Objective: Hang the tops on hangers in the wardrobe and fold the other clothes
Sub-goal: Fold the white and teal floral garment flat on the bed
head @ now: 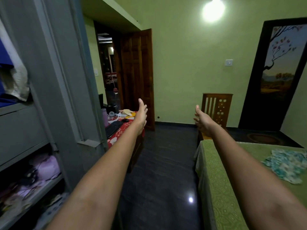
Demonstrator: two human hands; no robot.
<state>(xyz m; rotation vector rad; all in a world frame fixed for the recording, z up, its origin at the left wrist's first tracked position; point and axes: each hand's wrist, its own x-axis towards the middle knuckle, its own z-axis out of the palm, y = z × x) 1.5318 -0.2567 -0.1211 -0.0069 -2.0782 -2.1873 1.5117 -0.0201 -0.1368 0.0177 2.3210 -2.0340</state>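
The left hand (141, 113) is held out flat and empty, fingers straight; the right hand (203, 121) likewise, fingers loosely spread. Nothing is gripped. Left of the left hand, the wardrobe (54, 90) stands open, its lower shelves stuffed with crumpled purple clothes (44, 168). Right of and nearer than the right hand, a patterned garment (287, 166) lies on the bed (214, 171). It is best taken up by its shoulders or waistband, so that it hangs straight.

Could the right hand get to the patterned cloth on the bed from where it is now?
Probably yes. The right hand is open, holds nothing and is stretched out past the bed; the patterned cloth lies uncovered beside that forearm, so drawing back and right should reach it.
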